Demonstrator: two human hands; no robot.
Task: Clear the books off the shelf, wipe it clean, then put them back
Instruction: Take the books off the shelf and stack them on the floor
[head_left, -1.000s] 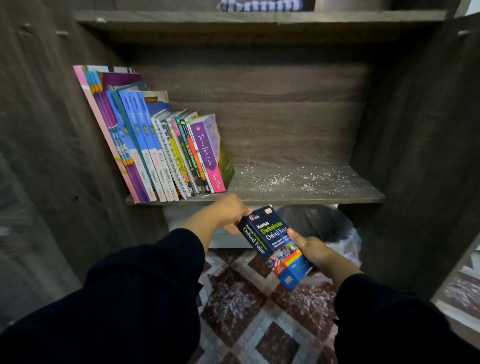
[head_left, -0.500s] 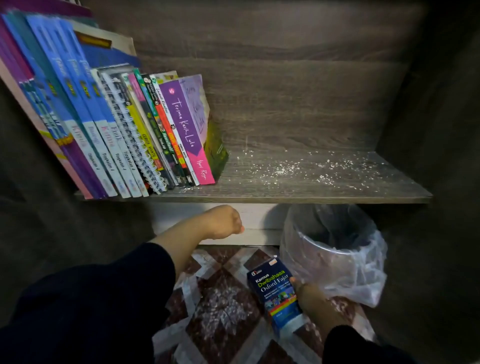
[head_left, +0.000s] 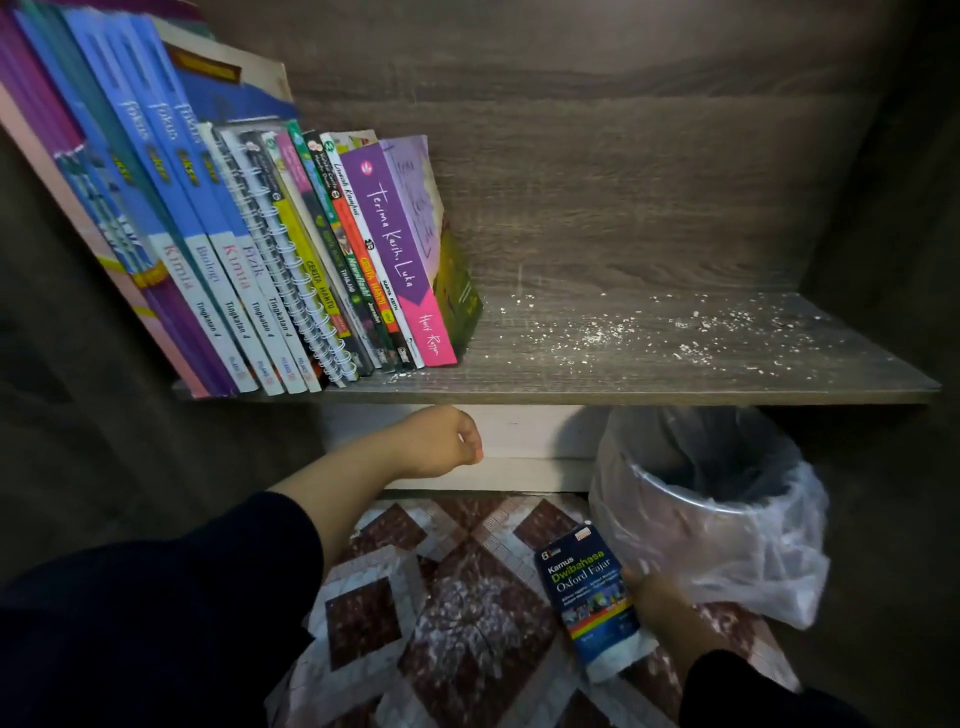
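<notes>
A row of several books (head_left: 249, 249) leans leftward on the left half of the wooden shelf (head_left: 649, 374); the rightmost spine is purple and pink (head_left: 400, 260). White crumbs dust the shelf's bare right half. My right hand (head_left: 657, 603) grips a blue dictionary (head_left: 589, 597) low over the patterned floor, next to the bin. My left hand (head_left: 441, 441) hangs just below the shelf's front edge with fingers curled and nothing in it.
A bin lined with a clear plastic bag (head_left: 711, 514) stands under the shelf at the right. A white ledge (head_left: 519, 447) runs beneath the shelf. Brown and white patterned floor tiles (head_left: 457, 613) lie below. Dark cabinet walls close both sides.
My right hand has lowered the dictionary from near the shelf edge down to the floor beside the bin. My left hand let go of the book and stays under the shelf.
</notes>
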